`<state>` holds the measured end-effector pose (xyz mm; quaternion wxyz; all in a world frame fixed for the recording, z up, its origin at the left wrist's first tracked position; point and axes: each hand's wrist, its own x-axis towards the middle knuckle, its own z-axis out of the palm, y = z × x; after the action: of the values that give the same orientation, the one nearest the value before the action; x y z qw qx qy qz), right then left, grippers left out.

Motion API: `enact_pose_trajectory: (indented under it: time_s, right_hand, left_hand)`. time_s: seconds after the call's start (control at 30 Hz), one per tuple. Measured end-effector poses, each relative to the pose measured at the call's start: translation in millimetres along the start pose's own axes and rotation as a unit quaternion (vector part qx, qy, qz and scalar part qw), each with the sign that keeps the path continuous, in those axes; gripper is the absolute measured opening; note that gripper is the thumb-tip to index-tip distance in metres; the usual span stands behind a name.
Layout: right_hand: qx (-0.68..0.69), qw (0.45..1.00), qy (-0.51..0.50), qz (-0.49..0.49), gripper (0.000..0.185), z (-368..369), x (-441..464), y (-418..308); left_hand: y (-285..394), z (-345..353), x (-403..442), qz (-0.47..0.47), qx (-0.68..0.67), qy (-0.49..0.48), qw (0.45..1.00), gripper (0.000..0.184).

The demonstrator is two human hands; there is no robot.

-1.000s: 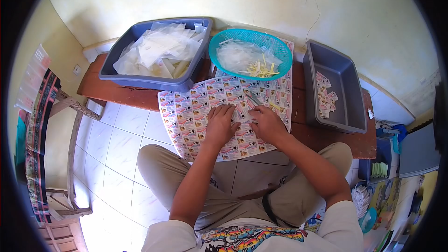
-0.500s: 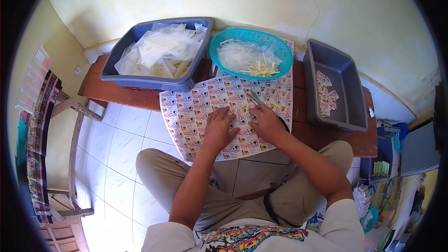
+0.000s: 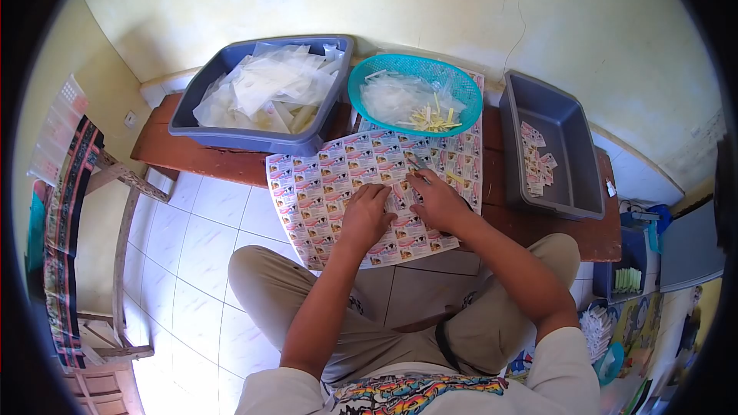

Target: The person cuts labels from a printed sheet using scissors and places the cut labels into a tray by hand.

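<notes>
A large sheet printed with rows of small labels [image 3: 307,200] lies on the brown bench and hangs over its front edge. My left hand [image 3: 367,217] rests on the sheet, its thumb apart from the fingers, holding nothing. To its right, my right hand [image 3: 438,200] lies on the sheet with its fingers bent. Scissors [image 3: 416,161] show just above the right hand, their blades pointing away from me; dark handles are partly hidden under that hand. Whether its fingers grip them is unclear.
On the brown bench [image 3: 492,177], a blue-grey tub [image 3: 250,138] holds clear plastic bags. Beside it stands a turquoise basket [image 3: 469,100] with small bags and yellow strips. At the right, a grey tub [image 3: 573,146] contains cut labels. My knees flank the hanging sheet.
The camera view has shifted slightly. My left hand's fingers have moved a little over the sheet, and my right hand has shifted slightly beside the scissors.
</notes>
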<state>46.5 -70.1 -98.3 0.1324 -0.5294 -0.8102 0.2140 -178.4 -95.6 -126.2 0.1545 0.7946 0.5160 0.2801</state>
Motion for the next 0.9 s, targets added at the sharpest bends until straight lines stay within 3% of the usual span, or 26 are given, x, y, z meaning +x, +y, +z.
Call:
enact_pose_trajectory:
  time_s: [0.17,0.4,0.6,0.67,0.8,0.9]
  right_hand:
    - [-0.031,0.997,-0.021,-0.064,0.068,1,8,9]
    - [-0.056,0.996,-0.073,-0.020,0.067,-11,15,2]
    - [-0.042,0.997,-0.055,0.013,0.055,-10,11,3]
    - [-0.025,0.999,0.001,-0.035,0.051,-1,10,11]
    - [-0.046,0.997,0.047,-0.042,0.050,-2,5,5]
    - [0.002,0.998,0.053,-0.024,0.049,-6,6,4]
  left_hand:
    - [-4,5,-1,0.008,-0.011,0.014,1.000,0.065]
    - [-3,5,-1,0.011,-0.017,0.006,1.000,0.064]
    - [0,4,-1,0.015,-0.025,0.003,1.000,0.066]
    - [-1,4,-1,0.033,-0.008,0.008,0.999,0.071]
    - [1,4,2,0.048,0.003,0.023,0.999,0.071]
    - [7,-1,8,0.002,-0.028,-0.016,0.999,0.069]
